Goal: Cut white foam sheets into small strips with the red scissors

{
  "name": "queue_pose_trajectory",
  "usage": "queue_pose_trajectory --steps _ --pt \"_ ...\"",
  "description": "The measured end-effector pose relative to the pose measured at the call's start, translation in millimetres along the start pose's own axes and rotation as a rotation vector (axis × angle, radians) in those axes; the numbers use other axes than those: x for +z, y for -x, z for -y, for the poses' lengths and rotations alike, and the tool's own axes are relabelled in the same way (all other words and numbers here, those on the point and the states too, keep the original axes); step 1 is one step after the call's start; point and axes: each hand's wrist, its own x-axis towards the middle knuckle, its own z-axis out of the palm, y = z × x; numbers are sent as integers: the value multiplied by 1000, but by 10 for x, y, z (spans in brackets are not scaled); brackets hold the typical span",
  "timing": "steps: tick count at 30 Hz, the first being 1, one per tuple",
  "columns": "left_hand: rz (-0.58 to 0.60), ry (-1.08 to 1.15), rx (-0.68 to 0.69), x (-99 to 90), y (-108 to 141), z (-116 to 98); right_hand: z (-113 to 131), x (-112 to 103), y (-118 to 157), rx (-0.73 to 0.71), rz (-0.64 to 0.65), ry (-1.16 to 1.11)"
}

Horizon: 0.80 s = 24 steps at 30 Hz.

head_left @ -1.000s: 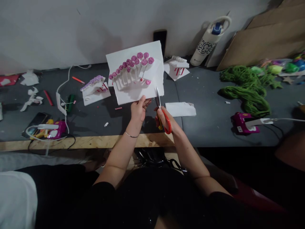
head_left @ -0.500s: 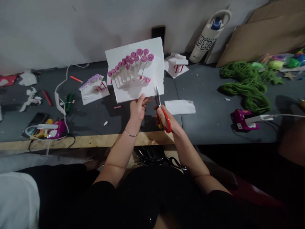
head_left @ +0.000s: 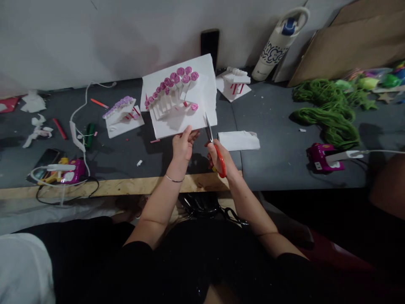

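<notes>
A white sheet [head_left: 205, 95] carries a paper model [head_left: 167, 97] of white rolls with purple-pink swirled tops and small red and pink pieces. My left hand [head_left: 184, 145] pinches the sheet's lower edge, thumb on top and fingers beneath. My right hand [head_left: 221, 156] is wrapped round the orange-red handles of a pair of scissors [head_left: 209, 128]. The blades point up and away, over the sheet's lower right edge; whether they touch the paper I cannot tell. To the right of the scissors lies a folded white paper [head_left: 238, 140].
Smaller paper models stand left [head_left: 124, 116] and right [head_left: 234, 84]. A phone [head_left: 209, 44] and a white bottle [head_left: 272, 48] lean on the wall. Green yarn [head_left: 325, 112], purple plug adapters [head_left: 324, 157] with cables, markers [head_left: 60, 128] and paper scraps lie around. People sit on both sides.
The far edge of the sheet has dipped a little and the model has shifted slightly left. The scissor blades look closer together. Both hands stay almost where they were.
</notes>
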Motion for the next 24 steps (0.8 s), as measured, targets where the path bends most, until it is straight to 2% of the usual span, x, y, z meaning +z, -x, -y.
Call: queue_pose_trajectory --steps 13,24 --pt "23 -45 4 -17 37 6 55 1 35 -24 19 124" --pt "-13 -46 -21 -49 65 16 51 31 74 21 -16 103"
